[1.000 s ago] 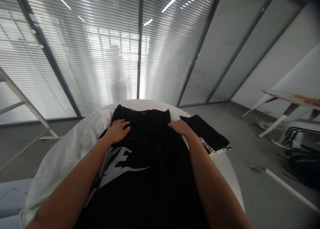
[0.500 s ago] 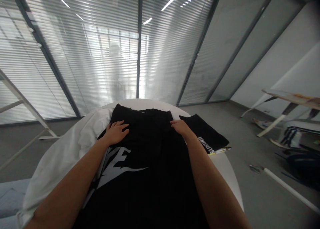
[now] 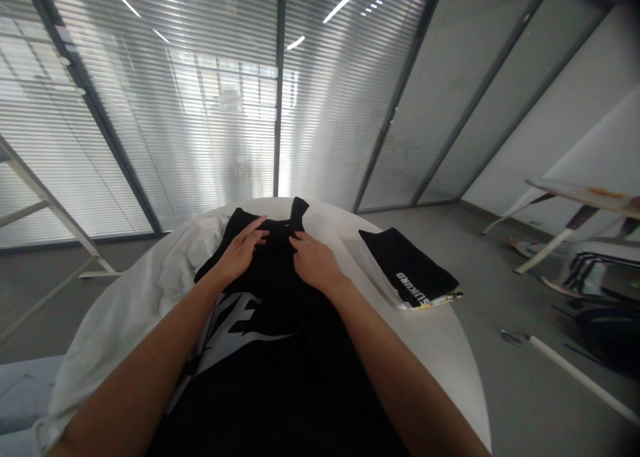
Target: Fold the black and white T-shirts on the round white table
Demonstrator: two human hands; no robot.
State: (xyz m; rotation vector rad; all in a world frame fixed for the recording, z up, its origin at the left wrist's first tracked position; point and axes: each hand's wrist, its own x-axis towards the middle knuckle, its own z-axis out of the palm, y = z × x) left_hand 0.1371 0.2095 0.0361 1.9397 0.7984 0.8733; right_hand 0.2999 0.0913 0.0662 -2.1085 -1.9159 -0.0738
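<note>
A black T-shirt [image 3: 280,350] with a white logo lies lengthwise on a round white table [image 3: 450,344], its collar at the far end. My left hand [image 3: 239,252] rests flat on the shirt just left of the collar, fingers stretched out. My right hand [image 3: 313,262] sits beside it near the collar, fingers together and closed on the shirt's right edge, which is drawn in over the middle. A black corner of fabric sticks up beyond the collar.
A folded black garment [image 3: 407,270] with white lettering lies on the table's right side. White cloth [image 3: 120,310] spreads over the left side under the shirt. A white frame [image 3: 45,204] stands left; glass walls with blinds behind; tables and a white pole [image 3: 575,372] on the floor right.
My right hand has moved left from the shirt's right shoulder to the collar, bringing the right edge in over the middle. My left hand slid slightly forward toward the collar.
</note>
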